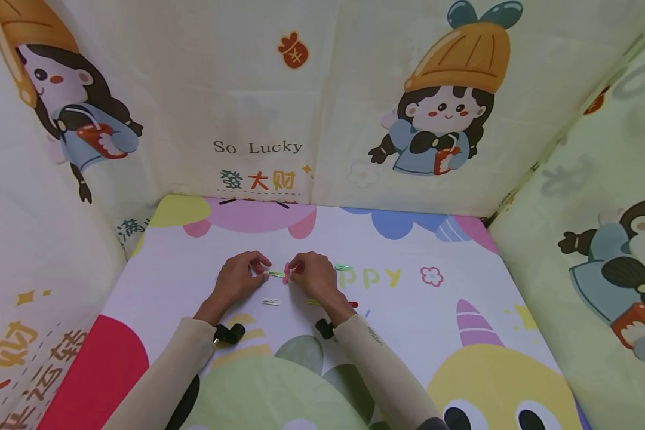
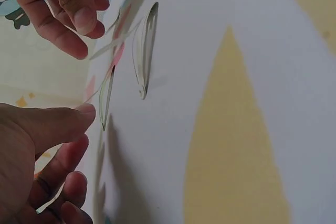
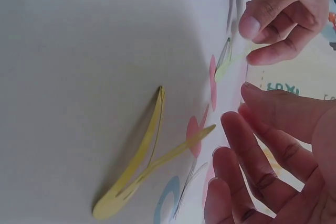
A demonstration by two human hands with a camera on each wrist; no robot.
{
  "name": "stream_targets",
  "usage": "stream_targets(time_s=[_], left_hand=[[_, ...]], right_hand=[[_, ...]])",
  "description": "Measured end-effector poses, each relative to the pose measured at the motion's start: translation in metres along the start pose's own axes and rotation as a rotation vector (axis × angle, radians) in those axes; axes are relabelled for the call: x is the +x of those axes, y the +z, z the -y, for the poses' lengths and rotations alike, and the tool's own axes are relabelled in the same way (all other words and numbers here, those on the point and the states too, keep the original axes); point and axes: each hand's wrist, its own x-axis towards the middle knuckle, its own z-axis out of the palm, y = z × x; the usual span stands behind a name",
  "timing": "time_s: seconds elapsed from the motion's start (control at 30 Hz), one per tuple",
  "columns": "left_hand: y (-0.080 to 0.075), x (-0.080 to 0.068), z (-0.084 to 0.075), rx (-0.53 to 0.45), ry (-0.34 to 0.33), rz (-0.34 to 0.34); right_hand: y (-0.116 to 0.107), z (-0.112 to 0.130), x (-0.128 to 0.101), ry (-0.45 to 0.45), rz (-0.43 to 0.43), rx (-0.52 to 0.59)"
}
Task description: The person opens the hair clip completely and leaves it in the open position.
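Note:
My left hand [image 1: 259, 272] pinches one end of a pale green hair clip [image 1: 276, 274] just above the printed mat [image 1: 419, 322]. The right wrist view shows that clip [image 3: 231, 62] held between the thumb and fingers of the left hand [image 3: 262, 38]. A pink clip [image 1: 286, 275] stands at its other end. My right hand [image 1: 297, 271] is beside the pink clip [image 3: 212, 80], and in the right wrist view its fingers [image 3: 247, 145] are nearly straight and hold nothing. A yellow clip [image 3: 136, 171] lies under the right palm.
A white clip [image 1: 271, 301] lies near the left hand, a green clip [image 1: 344, 267] beyond the right hand, a yellow clip [image 1: 313, 302] and a red piece [image 1: 353, 304] by the right wrist. Cartoon-print cloth walls [image 1: 322, 107] enclose the mat on three sides.

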Motion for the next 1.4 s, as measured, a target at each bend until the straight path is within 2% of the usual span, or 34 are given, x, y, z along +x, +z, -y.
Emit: stream_targets(time_s=[0.27,0.5,0.8,1.03,1.4], left_hand=[[-0.001,0.0,-0.007,0.0,0.025,-0.017],[0.001,0.001,-0.014,-0.006,0.048,-0.029],[0.005,0.005,-0.027,0.004,0.049,-0.022],[0.009,0.011,-0.039,0.026,0.054,0.008],[0.023,0.02,-0.055,0.044,0.059,0.013]], right_hand=[[-0.005,-0.004,-0.002,0.036,-0.019,0.087],[-0.011,-0.009,-0.003,0.081,-0.019,0.12],[-0.018,-0.016,-0.003,0.102,-0.057,0.107],[-0.023,-0.023,-0.003,0.125,-0.08,0.092],[-0.031,-0.038,-0.003,0.141,-0.111,0.066]])
